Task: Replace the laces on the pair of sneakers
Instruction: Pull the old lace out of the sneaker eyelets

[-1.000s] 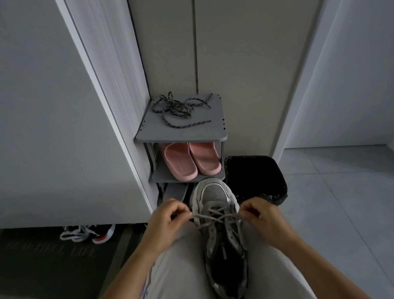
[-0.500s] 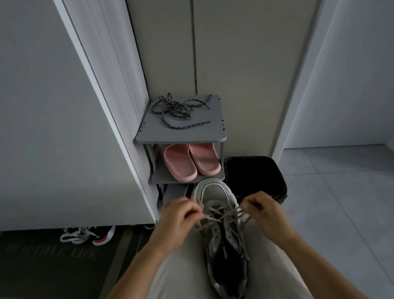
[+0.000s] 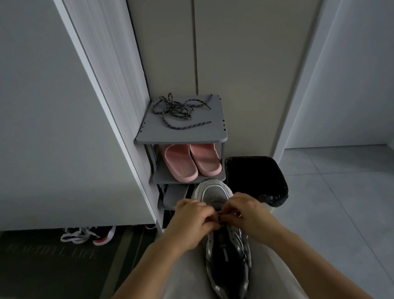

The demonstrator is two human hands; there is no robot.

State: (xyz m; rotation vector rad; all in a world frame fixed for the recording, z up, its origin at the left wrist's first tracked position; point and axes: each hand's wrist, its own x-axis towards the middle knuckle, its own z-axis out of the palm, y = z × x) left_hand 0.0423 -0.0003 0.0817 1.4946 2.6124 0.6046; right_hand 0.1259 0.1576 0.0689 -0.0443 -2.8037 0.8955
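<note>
With the grey sneaker [image 3: 226, 260] lying toe-forward on the lap, the left hand [image 3: 192, 217] and right hand [image 3: 247, 212], drawn apart a moment ago to pull the lace [image 3: 218, 218] taut, now meet over its lower eyelets, each grip pinching the lace, probably to work the next crossing.

one head-worn view (wide-angle), facing forward and downward, close range

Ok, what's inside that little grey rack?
A pair of pink slippers sits on the middle shelf of the rack. Lower down something grey shows, but the left hand and sneaker cover most of it, so I cannot tell what.
</note>
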